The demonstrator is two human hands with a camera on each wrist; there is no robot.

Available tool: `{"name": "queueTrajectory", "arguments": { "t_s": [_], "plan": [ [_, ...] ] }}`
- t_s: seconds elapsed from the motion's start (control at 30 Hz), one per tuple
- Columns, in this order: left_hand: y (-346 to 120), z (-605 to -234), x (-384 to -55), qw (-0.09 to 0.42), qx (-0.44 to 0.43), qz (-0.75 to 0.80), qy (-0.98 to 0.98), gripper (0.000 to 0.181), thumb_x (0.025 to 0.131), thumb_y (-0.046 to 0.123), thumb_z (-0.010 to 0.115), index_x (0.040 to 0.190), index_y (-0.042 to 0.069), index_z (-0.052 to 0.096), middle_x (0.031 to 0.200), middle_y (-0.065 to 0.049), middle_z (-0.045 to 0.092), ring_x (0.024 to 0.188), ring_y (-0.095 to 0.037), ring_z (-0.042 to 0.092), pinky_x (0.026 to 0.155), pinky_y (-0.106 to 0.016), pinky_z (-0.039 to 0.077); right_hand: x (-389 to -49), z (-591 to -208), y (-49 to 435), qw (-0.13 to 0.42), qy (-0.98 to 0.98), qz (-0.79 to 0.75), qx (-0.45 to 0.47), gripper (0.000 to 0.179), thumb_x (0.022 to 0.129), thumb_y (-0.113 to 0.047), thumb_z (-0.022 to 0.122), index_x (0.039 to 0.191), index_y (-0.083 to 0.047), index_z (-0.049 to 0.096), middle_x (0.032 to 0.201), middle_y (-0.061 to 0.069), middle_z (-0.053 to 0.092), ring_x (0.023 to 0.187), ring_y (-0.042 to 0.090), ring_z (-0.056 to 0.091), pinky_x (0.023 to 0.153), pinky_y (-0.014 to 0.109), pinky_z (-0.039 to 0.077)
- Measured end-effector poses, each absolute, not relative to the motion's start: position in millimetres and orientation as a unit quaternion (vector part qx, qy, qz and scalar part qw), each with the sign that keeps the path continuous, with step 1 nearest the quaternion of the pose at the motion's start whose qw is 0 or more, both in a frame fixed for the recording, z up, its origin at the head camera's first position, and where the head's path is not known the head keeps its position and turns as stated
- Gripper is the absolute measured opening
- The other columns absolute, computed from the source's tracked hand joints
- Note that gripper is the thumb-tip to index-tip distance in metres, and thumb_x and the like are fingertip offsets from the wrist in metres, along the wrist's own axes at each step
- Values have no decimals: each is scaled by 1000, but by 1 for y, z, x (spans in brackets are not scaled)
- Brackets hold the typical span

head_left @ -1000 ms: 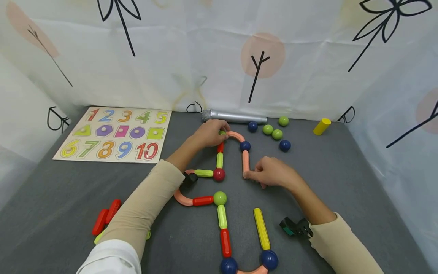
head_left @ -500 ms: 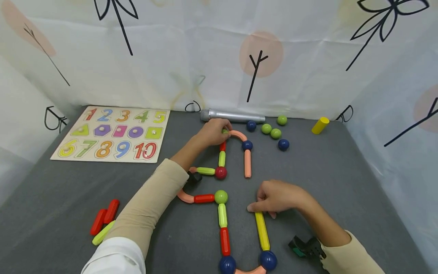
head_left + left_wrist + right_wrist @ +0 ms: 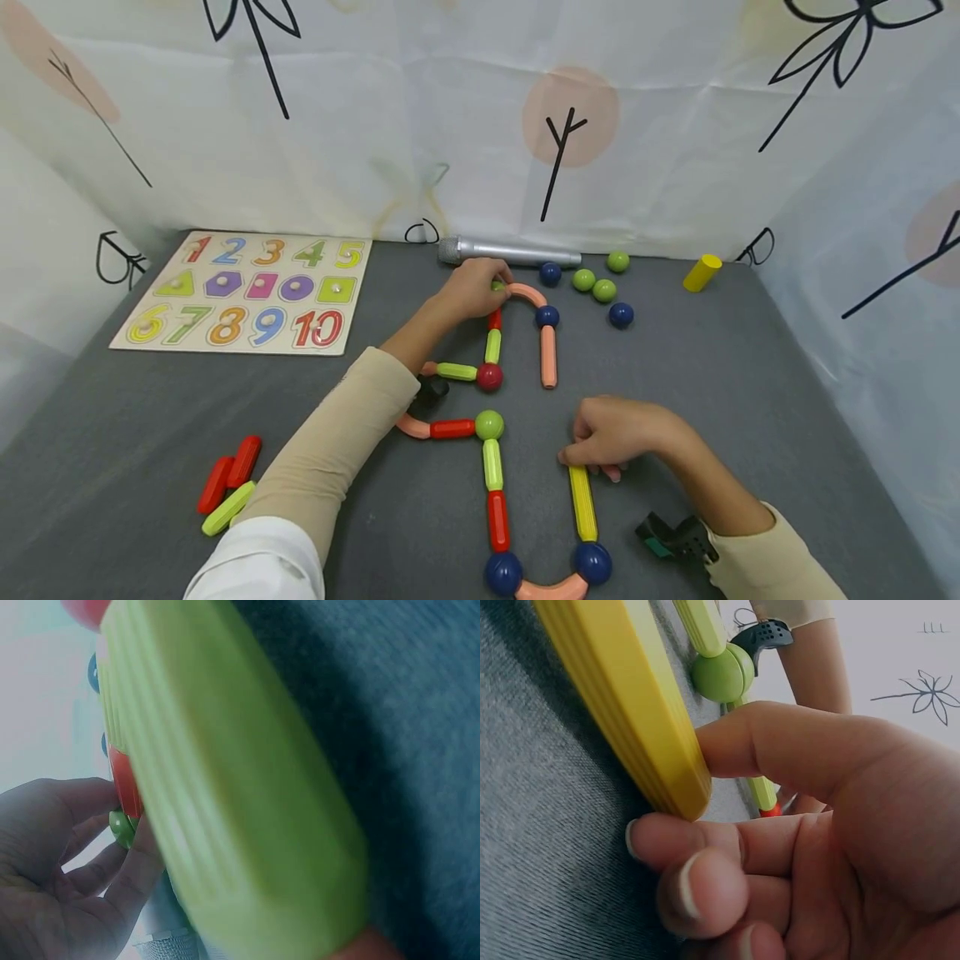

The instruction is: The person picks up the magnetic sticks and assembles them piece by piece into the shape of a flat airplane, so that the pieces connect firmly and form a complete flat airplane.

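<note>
A chain of magnetic rods and balls lies on the grey table. At its far end my left hand (image 3: 477, 288) pinches a green ball (image 3: 120, 829), mostly hidden by the fingers in the head view. From there a curved pink rod (image 3: 528, 293) leads to a blue ball (image 3: 547, 316) and a straight pink rod (image 3: 549, 357). My right hand (image 3: 622, 433) pinches the far end of a yellow rod (image 3: 582, 504), thumb on its side and forefinger at its tip. The yellow rod's near end meets a blue ball (image 3: 593, 562). My left sleeve covers part of the chain's left bend.
Loose red rods (image 3: 216, 485) and a light green rod (image 3: 228, 508) lie at left. A number puzzle board (image 3: 247, 292) stands behind them. Along the back are a silver microphone (image 3: 517, 252), several loose balls (image 3: 604, 291) and a yellow cylinder (image 3: 702, 273).
My right hand has left the straight pink rod and come nearer to pinch the yellow rod's end. The chain has slid slightly right. My left hand keeps its hold on the green ball.
</note>
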State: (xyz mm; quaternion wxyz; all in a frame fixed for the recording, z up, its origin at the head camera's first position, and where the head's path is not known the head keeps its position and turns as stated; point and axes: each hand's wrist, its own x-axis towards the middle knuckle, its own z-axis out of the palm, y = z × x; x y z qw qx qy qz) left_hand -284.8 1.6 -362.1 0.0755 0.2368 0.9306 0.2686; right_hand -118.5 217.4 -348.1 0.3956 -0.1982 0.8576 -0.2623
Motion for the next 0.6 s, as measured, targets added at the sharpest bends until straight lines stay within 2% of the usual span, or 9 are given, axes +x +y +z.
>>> {"name": "queueTrajectory", "arguments": {
  "t_s": [0.3, 0.43, 0.5, 0.6],
  "plan": [
    [3, -363, -284, 64, 224, 268, 935, 19, 99, 19, 65, 113, 7, 69, 113, -9, 67, 100, -22, 60, 88, -37, 48, -119, -345, 215, 401, 864, -241, -186, 42, 92, -27, 69, 55, -9, 61, 44, -4, 52, 39, 5, 45, 43, 21, 26],
    [0, -362, -283, 63, 224, 261, 937, 21, 99, 21, 64, 115, 8, 69, 113, -8, 66, 98, -22, 59, 86, -37, 48, -122, -342, 215, 397, 872, -229, -173, 44, 94, -32, 69, 57, -9, 62, 45, -4, 51, 41, 6, 45, 45, 22, 28],
    [-7, -359, -281, 62, 231, 252, 938, 23, 100, 22, 63, 117, 8, 68, 115, -8, 65, 100, -23, 59, 87, -38, 48, -124, -340, 215, 379, 882, -224, -167, 45, 95, -35, 68, 59, -10, 62, 46, -5, 50, 42, 7, 44, 46, 23, 28],
    [-26, -348, -271, 62, 242, 244, 937, 27, 100, 22, 62, 122, 7, 67, 121, -11, 64, 109, -26, 58, 92, -42, 46, -129, -339, 216, 323, 905, -222, -163, 48, 97, -38, 65, 58, -10, 61, 46, -6, 49, 43, 9, 41, 48, 25, 27]
  ]
}}
